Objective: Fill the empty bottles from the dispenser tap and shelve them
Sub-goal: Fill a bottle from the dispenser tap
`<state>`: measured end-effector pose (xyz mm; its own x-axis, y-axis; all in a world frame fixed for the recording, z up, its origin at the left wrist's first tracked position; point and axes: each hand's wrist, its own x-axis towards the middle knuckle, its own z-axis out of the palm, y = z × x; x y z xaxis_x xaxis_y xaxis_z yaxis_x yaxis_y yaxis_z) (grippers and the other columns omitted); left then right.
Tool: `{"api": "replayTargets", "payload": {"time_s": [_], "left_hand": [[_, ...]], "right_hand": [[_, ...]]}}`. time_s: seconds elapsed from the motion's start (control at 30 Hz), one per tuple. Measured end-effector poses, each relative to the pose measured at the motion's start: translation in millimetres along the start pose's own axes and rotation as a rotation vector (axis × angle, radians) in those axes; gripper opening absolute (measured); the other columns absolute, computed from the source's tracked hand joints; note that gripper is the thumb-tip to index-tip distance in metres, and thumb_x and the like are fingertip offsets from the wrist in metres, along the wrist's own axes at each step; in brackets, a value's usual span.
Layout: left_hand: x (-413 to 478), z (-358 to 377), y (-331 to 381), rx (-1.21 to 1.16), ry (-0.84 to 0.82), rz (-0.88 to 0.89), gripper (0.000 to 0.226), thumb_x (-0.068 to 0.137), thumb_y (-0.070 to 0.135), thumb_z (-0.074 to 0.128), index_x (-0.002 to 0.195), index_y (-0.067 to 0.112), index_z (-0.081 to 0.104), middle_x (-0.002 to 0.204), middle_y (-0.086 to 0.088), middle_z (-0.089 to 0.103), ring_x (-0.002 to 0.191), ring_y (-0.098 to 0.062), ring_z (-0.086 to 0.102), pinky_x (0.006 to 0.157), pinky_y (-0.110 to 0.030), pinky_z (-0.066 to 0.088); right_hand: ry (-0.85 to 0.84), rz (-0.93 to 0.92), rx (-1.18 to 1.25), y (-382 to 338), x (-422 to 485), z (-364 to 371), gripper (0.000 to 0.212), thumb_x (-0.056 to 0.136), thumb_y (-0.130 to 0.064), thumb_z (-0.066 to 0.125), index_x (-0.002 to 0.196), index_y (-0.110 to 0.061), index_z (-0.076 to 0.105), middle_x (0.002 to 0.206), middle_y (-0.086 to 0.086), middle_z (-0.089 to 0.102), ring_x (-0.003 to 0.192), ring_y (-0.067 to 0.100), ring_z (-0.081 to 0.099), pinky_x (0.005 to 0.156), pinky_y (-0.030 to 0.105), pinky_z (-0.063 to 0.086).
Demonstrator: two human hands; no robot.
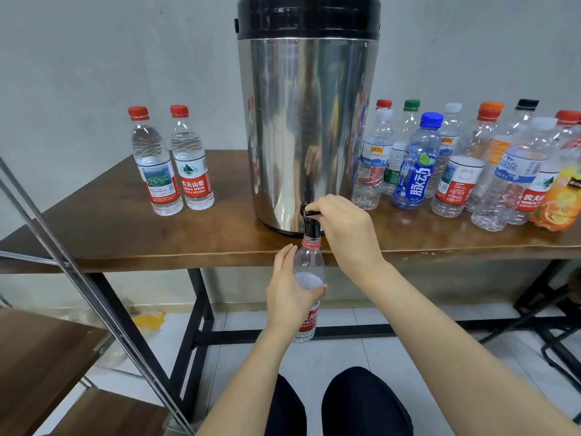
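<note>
Grey plaster wall behind, and a brown wooden table [110, 234] runs across the view. At far left a metal-framed shelf rack [47, 357] cuts in with a slanting steel post. On the table's left end stand a red-capped bottle [157, 177] and its twin [193, 171], side by side, upright, both clear and full. At centre sits the dispenser [308, 121], right at the table's front edge. To its right stands a crowd of empty bottles [456, 177], caps on, with a blue sports bottle [418, 171] at the front and an orange drink bottle [556, 199] at far right.

Now the hands. The left hand [289, 294] wraps the open bottle [309, 262] around its middle, fingers and thumb curled round it. It holds the bottle upright below the table edge, mouth right up under the tap [312, 228]. The right hand [349, 234] reaches in from the right, fingertips pinching the tap lever [309, 212].

The dispenser is a mirror-bright steel drum with a black lid, and the tap is black plastic. The bottle is thin clear plastic with a red neck ring and a red label. A pale level shows inside it at the thumb.
</note>
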<state>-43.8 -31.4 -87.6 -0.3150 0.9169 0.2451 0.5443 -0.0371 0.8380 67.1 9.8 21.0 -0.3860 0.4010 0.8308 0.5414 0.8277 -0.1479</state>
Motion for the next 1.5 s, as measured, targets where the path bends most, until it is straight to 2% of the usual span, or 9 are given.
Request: {"api": "replayTargets", "payload": {"time_s": [0.2,0.33,0.47,0.63,0.73,0.87,1.13,1.3,1.5], "left_hand": [[-1.4,1.1,1.2,-0.023,0.006,0.0,0.094,0.072,0.028,0.086,0.151,0.021,0.034,0.152,0.022,0.029,0.127,-0.002,0.043,0.098,-0.019,0.035],[-1.7,3.3,0.6,-0.043,0.021,-0.002,0.094,0.07,0.027,0.086,0.15,0.025,0.036,0.15,0.024,0.031,0.126,-0.003,0.046,0.097,-0.022,0.038],[-1.9,5.8,-2.1,-0.037,0.036,0.012,0.093,0.067,0.032,0.087,0.147,0.03,0.038,0.147,0.026,0.033,0.125,-0.003,0.049,0.1,-0.033,0.048],[-0.3,7.8,-4.8,-0.043,0.052,0.013,0.093,0.067,0.037,0.087,0.147,0.03,0.039,0.149,0.026,0.032,0.126,0.0,0.047,0.099,-0.025,0.043],[0.2,7.0,-5.6,-0.043,0.044,0.01,0.093,0.07,0.032,0.086,0.149,0.027,0.037,0.15,0.027,0.03,0.126,0.003,0.043,0.099,-0.02,0.036],[-0.2,7.6,-5.9,-0.02,0.051,0.036,0.092,0.072,0.032,0.085,0.149,0.024,0.037,0.151,0.023,0.03,0.125,0.005,0.038,0.098,-0.019,0.033],[-1.1,8.4,-5.2,-0.018,0.063,0.038,0.093,0.07,0.031,0.087,0.149,0.023,0.038,0.151,0.021,0.031,0.125,0.005,0.038,0.097,-0.017,0.032],[-0.5,8.5,-5.5,-0.014,0.063,0.032,0.094,0.069,0.032,0.087,0.149,0.024,0.037,0.151,0.02,0.031,0.127,0.004,0.037,0.097,-0.016,0.031],[-1.0,9.6,-5.5,-0.017,0.067,0.028,0.094,0.07,0.032,0.087,0.149,0.024,0.037,0.151,0.02,0.031,0.128,0.004,0.037,0.098,-0.017,0.031]], "right_hand": [[-0.004,-0.1,-0.075,10.2,-14.9,8.1,0.013,0.087,-0.005,0.054,0.088,0.0,0.066,0.084,0.012,0.064,0.077,0.028,0.062,0.062,0.041,0.056],[0.075,-0.024,-0.019,5.7,-22.4,11.5,0.03,0.089,-0.033,0.065,0.087,-0.003,0.067,0.089,0.006,0.066,0.083,0.021,0.063,0.065,0.034,0.055],[0.134,0.217,-0.005,-7.4,-24.9,15.4,0.038,0.085,-0.052,0.065,0.083,-0.014,0.067,0.1,-0.005,0.057,0.09,0.011,0.055,0.054,0.025,0.049],[0.213,0.359,0.102,-11.8,-31.4,21.0,0.019,0.083,-0.036,0.074,0.086,-0.018,0.071,0.101,-0.009,0.064,0.1,0.01,0.059,0.067,0.024,0.05],[0.18,0.345,0.209,2.4,-32.1,13.0,0.018,0.086,-0.037,0.067,0.089,-0.019,0.071,0.104,-0.011,0.069,0.102,0.011,0.058,0.08,0.022,0.046],[0.11,0.387,0.32,16.5,-32.9,8.4,0.016,0.088,-0.033,0.065,0.094,-0.019,0.069,0.109,-0.014,0.069,0.105,0.006,0.053,0.081,0.016,0.041],[0.182,0.468,0.436,12.3,-37.2,18.3,0.018,0.088,-0.034,0.063,0.093,-0.018,0.067,0.111,-0.022,0.065,0.108,0.007,0.055,0.086,0.012,0.04],[0.181,0.472,0.47,12.5,-37.4,19.0,0.019,0.088,-0.035,0.062,0.095,-0.017,0.067,0.112,-0.02,0.066,0.106,0.001,0.055,0.085,0.01,0.04],[0.176,0.476,0.493,12.3,-37.2,18.7,0.019,0.087,-0.036,0.062,0.095,-0.019,0.067,0.112,-0.019,0.066,0.105,0.006,0.056,0.084,0.01,0.04]]}}
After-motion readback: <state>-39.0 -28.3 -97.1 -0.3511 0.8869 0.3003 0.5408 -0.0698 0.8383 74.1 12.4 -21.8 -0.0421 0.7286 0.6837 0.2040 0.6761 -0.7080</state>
